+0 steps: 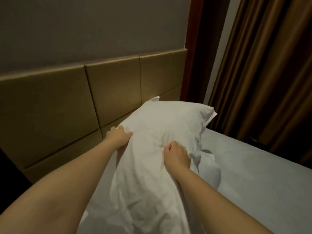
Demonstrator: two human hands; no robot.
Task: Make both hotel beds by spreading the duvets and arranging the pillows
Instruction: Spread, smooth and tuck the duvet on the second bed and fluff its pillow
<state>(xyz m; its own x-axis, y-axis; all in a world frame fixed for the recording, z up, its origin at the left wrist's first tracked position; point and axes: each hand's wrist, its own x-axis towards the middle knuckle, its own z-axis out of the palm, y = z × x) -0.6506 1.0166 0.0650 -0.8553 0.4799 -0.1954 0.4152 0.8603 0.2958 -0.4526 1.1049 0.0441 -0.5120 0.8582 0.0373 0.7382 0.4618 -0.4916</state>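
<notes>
Head view: a white pillow (pixel 162 132) fills the centre of the frame. It is held up off the bed (pixel 244 174), its far end reaching toward 12 to 1 o'clock and its near end trailing down to 6 o'clock. The padded headboard (pixel 67 107) runs along 9 to 11 o'clock, and the pillow's far corner is near it; whether they touch cannot be told. Brown curtains (pixel 270 65) hang at 1 to 3 o'clock. The bed's white sheet lies at 3 to 5 o'clock. No duvet shows here.

The left hand (pixel 118 137) grips the pillow's edge at 9 o'clock of its middle, thumb on the upper face and the rest wrapped behind, out of sight. The right hand (pixel 175 156) sits at about 5 o'clock of the pillow's centre, its fingers (pixel 169 147) curled tight and pinching a bunch of the pillowcase, which puckers round them.

The pillow looks light and very soft. It sags between the two holds and creases wherever it is squeezed. The loose case will likely slide over the filling, so a pinch of cloth alone steers it poorly. A hold on both long edges, or at two corners with filling included, should carry it flat to the headboard. It is not fragile and can be patted into shape.
</notes>
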